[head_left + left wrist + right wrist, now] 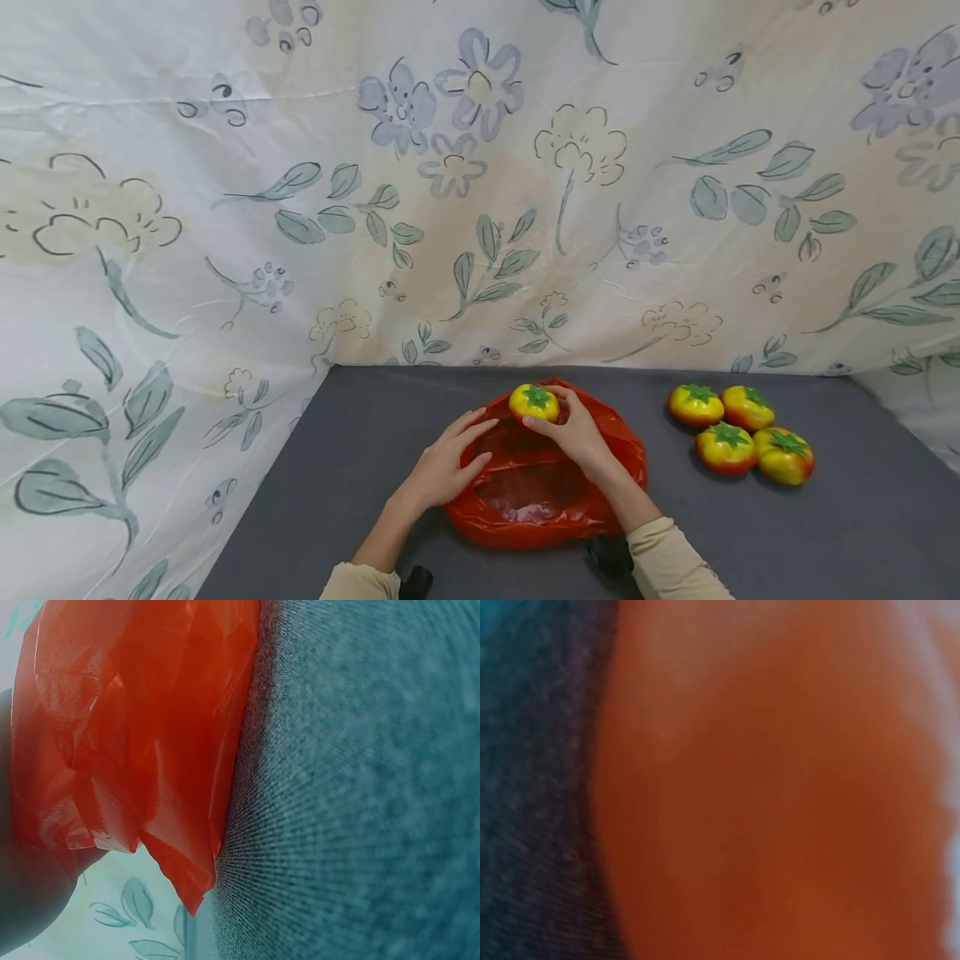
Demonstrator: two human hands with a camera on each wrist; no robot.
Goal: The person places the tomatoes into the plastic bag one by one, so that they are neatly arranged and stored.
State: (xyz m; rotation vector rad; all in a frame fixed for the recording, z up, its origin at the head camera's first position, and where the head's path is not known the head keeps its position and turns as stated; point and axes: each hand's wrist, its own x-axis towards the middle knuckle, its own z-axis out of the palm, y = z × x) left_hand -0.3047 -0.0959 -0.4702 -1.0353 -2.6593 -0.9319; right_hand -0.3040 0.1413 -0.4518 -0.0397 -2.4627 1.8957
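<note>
In the head view, a yellow-and-red artificial persimmon [534,402] with a green leafy cap is pinched between the thumb and fingers of my right hand [573,429]. It is above the far part of a red plastic bag [547,533], whose mouth is spread wide on the table. My left hand [447,462] lies at the bag's left rim, fingers extended over the opening. From the left wrist, the bag's crumpled side [150,735] hides most of that hand. Blurred red plastic [780,795] fills most of the right wrist view.
To the right of the bag sit several more persimmons [727,449] in a close group. The dark grey table [345,450] ends at a flower-patterned cloth [480,275] hanging behind it and along the left side.
</note>
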